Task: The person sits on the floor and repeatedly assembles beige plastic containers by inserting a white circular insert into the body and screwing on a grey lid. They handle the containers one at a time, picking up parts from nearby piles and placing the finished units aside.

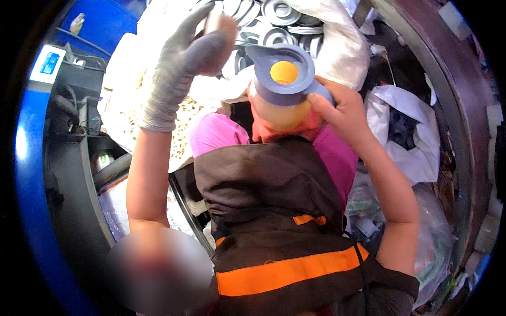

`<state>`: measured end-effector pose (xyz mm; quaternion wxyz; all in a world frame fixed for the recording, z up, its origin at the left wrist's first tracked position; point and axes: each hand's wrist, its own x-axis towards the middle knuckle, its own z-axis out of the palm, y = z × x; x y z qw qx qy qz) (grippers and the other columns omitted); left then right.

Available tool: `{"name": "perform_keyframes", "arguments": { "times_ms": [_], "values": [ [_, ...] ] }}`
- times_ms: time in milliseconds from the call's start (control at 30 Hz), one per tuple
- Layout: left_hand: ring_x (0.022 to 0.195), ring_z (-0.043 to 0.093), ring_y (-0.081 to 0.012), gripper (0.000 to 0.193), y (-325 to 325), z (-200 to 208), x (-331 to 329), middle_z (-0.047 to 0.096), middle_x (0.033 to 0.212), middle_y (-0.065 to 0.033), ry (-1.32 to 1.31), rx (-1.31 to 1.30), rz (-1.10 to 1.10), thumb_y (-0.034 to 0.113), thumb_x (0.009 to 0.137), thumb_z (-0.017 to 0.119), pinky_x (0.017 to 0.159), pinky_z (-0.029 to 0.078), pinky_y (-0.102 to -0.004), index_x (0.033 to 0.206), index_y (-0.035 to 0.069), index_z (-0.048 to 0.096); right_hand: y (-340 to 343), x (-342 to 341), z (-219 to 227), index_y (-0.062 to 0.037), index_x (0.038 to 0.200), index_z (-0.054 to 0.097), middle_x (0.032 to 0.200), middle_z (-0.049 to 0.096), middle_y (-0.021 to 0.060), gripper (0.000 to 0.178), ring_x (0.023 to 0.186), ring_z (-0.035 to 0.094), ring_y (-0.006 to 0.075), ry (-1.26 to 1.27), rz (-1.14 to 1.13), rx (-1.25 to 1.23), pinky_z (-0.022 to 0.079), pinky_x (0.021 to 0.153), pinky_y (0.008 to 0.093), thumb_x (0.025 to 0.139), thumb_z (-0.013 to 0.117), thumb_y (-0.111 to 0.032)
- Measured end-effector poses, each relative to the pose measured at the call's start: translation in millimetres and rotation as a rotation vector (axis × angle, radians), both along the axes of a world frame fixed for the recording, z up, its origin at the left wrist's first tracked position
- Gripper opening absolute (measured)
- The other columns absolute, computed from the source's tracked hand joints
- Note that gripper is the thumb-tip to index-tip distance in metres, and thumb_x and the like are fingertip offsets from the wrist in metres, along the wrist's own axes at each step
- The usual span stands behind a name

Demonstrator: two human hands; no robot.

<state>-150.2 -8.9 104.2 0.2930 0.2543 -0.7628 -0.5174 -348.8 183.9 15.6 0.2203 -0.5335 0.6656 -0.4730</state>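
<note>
My bare right hand (340,108) is closed round the handle of a pitcher (282,108). This pitcher has a grey spouted lid with a round yellow centre and a see-through, yellowish body. It sits over a red cloth (258,129) between my knees, its spout toward the far left. My left hand (197,50), in a grey knit glove, is raised at the upper left with its fingers curled. A pale edge shows between the fingers, but I cannot make out what it belongs to.
Beyond the pitcher a white sack (337,37) holds many grey ring-shaped lids (282,11). Small beige pieces (184,126) fill a sack at left. Another white sack (424,147) with dark parts stands at right, near clear plastic bags (432,237). A blue machine frame (29,158) edges the left.
</note>
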Motion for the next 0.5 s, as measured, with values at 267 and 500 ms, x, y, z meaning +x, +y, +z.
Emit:
{"name": "perform_keyframes", "arguments": {
  "times_ms": [267,500],
  "values": [
    [0.111,0.053,-0.037,0.068,36,-25,-67,0.052,0.124,-0.0185,-0.493,-1.071,0.02,0.044,0.072,0.063,0.095,0.042,-0.0443,0.129,0.009,0.049,-13,3,-16,-0.0009,0.102,0.063,0.088,0.065,0.0182,0.045,0.078,0.062,0.0352,0.061,-0.029,0.052,0.048,0.072,0.0391,0.082,0.059,-0.041],
    [0.109,0.053,-0.0376,0.072,45,-24,-81,0.053,0.123,-0.0184,-0.493,-1.018,-0.011,0.045,0.071,0.07,0.093,0.043,-0.0435,0.129,0.009,0.049,22,0,-31,-0.0042,0.103,0.049,0.083,0.063,0.0192,0.038,0.076,0.062,0.0389,0.372,-0.136,0.227,0.048,0.064,0.0485,0.085,0.058,-0.037]
  ]
}}
